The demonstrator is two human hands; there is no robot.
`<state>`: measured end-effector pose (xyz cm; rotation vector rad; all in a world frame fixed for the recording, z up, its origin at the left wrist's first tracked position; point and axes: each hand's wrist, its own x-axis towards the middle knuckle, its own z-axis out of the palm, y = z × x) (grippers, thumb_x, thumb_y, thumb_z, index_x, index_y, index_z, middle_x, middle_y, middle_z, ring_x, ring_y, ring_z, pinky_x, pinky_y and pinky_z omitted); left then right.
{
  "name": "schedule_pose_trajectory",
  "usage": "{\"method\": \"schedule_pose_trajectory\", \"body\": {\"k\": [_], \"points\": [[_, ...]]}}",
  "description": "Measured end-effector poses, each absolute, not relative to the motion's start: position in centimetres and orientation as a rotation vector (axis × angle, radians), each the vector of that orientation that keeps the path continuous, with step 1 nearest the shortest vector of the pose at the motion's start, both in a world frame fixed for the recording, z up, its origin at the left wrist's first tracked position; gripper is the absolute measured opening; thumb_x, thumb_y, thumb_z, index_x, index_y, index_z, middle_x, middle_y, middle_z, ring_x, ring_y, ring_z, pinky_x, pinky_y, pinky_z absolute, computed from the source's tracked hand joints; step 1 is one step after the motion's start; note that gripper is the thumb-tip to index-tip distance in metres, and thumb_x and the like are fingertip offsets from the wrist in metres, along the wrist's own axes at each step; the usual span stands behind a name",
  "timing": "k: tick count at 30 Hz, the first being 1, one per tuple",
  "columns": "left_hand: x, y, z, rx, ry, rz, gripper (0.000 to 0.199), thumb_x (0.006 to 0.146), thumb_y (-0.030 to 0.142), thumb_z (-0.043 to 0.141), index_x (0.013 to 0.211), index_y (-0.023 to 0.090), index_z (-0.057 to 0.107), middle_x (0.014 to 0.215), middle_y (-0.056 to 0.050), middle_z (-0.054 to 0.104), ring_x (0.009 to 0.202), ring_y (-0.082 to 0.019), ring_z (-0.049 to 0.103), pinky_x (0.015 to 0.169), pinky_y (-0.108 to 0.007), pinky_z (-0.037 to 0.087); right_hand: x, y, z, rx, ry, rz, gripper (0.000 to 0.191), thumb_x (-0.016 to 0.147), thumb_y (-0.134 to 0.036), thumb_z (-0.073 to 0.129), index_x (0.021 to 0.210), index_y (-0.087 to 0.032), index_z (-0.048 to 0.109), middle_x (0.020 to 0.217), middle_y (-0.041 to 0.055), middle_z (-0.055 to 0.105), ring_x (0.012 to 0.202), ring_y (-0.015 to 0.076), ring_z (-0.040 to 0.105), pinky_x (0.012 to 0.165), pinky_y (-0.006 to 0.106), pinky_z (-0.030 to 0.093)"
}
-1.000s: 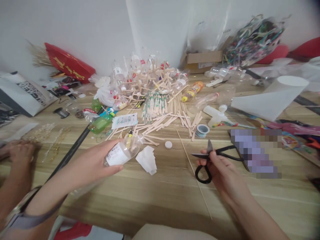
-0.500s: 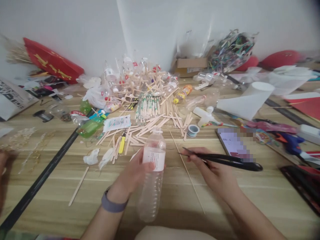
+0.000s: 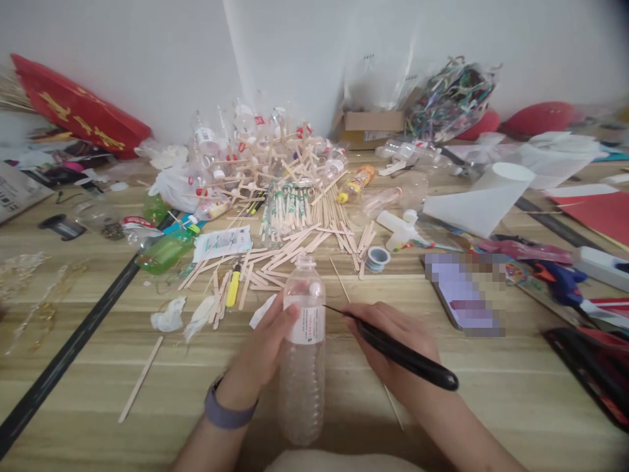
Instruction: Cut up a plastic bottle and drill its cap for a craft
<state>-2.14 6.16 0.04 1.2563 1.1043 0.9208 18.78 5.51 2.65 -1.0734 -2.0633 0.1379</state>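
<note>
My left hand (image 3: 268, 341) is wrapped round the upper part of a clear plastic bottle (image 3: 302, 387), which has no cap and carries a white label (image 3: 309, 324). The bottle stands nearly upright at the near side of the table. In my right hand (image 3: 393, 341) is a black-handled pointed tool (image 3: 403, 351); its thin dark tip reaches the label's right edge, though whether it touches is unclear. A thin wooden stick (image 3: 339, 278) lies partly hidden under my right hand.
Wooden sticks (image 3: 289, 252) and plastic bottles (image 3: 204, 141) are heaped ahead. A yellow-handled tool (image 3: 233, 286), green bottle (image 3: 167, 250) and wire spool (image 3: 61, 227) lie left. To the right are a tape roll (image 3: 377, 258), phone (image 3: 459, 295) and white paper cone (image 3: 486, 196).
The black-handled tool has turned and moved left, bringing its tip to the bottle's label. The bottle is now more upright. The whole view has shifted slightly.
</note>
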Motion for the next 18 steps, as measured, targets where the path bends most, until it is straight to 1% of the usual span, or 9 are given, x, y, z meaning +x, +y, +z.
{"method": "schedule_pose_trajectory", "body": {"k": [2,4,6,8,11,13,16,18], "points": [[-2.0,6.2,0.1,1.058,1.014,0.948,0.056,0.091,0.054,0.047,0.137,0.022,0.046,0.116,-0.011,0.069,0.101,-0.029,0.068,0.082,-0.043,0.054,18.6,5.5,2.3,-1.081,-2.064,0.117,0.012,0.094,-0.016,0.054,0.102,-0.021,0.062,0.079,0.0016,0.071,0.067,0.0153,0.066,0.06,0.025,0.047],[-1.9,6.2,0.2,0.929,0.967,0.965,0.058,0.084,0.053,0.057,0.133,0.022,0.046,0.113,-0.01,0.07,0.096,-0.028,0.069,0.08,-0.041,0.054,18.4,5.5,2.1,-1.097,-2.062,0.094,0.015,0.093,-0.015,0.053,0.101,-0.022,0.064,0.076,0.0012,0.071,0.063,0.0159,0.065,0.058,0.026,0.047],[-1.9,6.2,0.4,0.892,0.964,0.991,0.061,0.079,0.052,0.064,0.129,0.021,0.047,0.111,-0.009,0.07,0.095,-0.028,0.068,0.081,-0.041,0.053,18.2,5.5,2.0,-1.102,-2.061,0.092,0.017,0.093,-0.015,0.053,0.101,-0.023,0.064,0.074,0.0011,0.07,0.062,0.0164,0.065,0.057,0.027,0.047],[-2.0,6.2,0.3,0.918,0.985,1.011,0.063,0.077,0.054,0.066,0.127,0.021,0.049,0.111,-0.009,0.07,0.1,-0.028,0.067,0.085,-0.042,0.052,18.1,5.5,1.9,-1.086,-2.068,0.106,0.017,0.092,-0.015,0.053,0.102,-0.023,0.064,0.075,0.0014,0.07,0.062,0.0166,0.065,0.057,0.027,0.047],[-2.5,6.3,-0.1,0.997,0.996,1.015,0.064,0.078,0.058,0.065,0.129,0.022,0.051,0.117,-0.01,0.068,0.107,-0.029,0.064,0.092,-0.045,0.05,18.1,5.5,1.8,-1.059,-2.072,0.14,0.019,0.092,-0.015,0.053,0.105,-0.023,0.063,0.077,0.0021,0.071,0.064,0.0172,0.066,0.057,0.027,0.048],[-2.8,6.3,-0.3,1.059,0.958,1.024,0.063,0.082,0.06,0.061,0.132,0.023,0.051,0.13,-0.01,0.063,0.119,-0.03,0.058,0.101,-0.046,0.045,18.0,5.4,1.7,-1.05,-2.065,0.14,0.02,0.092,-0.015,0.053,0.107,-0.023,0.064,0.078,0.0021,0.071,0.065,0.0172,0.066,0.057,0.027,0.049],[-3.0,6.4,-0.4,1.177,0.933,1.032,0.059,0.09,0.06,0.048,0.136,0.023,0.05,0.145,-0.011,0.052,0.136,-0.028,0.044,0.111,-0.045,0.036,17.9,5.4,1.7,-1.04,-2.065,0.113,0.02,0.093,-0.014,0.053,0.108,-0.023,0.063,0.08,0.0022,0.073,0.067,0.0167,0.067,0.059,0.027,0.051],[-3.0,6.4,-0.1,1.293,0.993,0.99,0.062,0.094,0.062,0.038,0.141,0.022,0.046,0.147,-0.013,0.05,0.138,-0.028,0.043,0.111,-0.046,0.037,17.9,5.4,1.9,-1.018,-2.071,0.099,0.021,0.093,-0.013,0.053,0.11,-0.023,0.062,0.083,0.0029,0.074,0.069,0.0168,0.068,0.061,0.027,0.052]]}}
